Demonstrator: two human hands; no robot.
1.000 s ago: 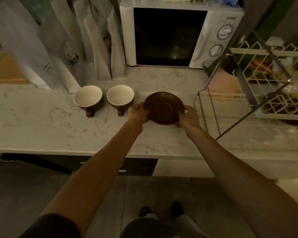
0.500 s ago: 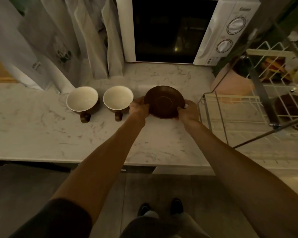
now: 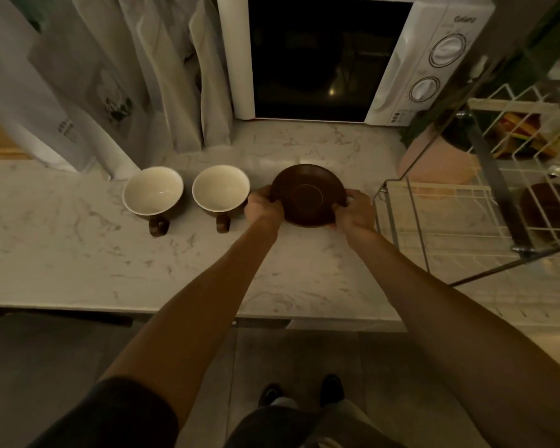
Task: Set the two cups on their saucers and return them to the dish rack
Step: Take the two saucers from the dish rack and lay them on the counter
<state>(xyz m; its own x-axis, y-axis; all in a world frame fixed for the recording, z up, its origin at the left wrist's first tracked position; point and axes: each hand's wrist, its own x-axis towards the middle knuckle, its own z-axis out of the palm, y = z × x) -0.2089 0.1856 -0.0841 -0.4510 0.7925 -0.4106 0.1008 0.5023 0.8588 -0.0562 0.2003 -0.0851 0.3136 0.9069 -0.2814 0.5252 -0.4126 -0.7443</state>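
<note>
A brown saucer sits just right of two cups on the marble counter, gripped at its rim by both hands. My left hand holds its left edge and my right hand its right edge. Whether it rests on the counter or hovers just above, I cannot tell. The left cup and the right cup are brown outside and cream inside, upright, handles pointing toward me. A second brown dish lies in the wire dish rack at the right.
A white microwave stands at the back of the counter. Pale bags hang at the back left. A pink pot stands behind the rack. The rack's upper shelf holds colourful items.
Both hands have carried the saucer a little farther from me, toward the microwave, and the view has shifted forward with them.
</note>
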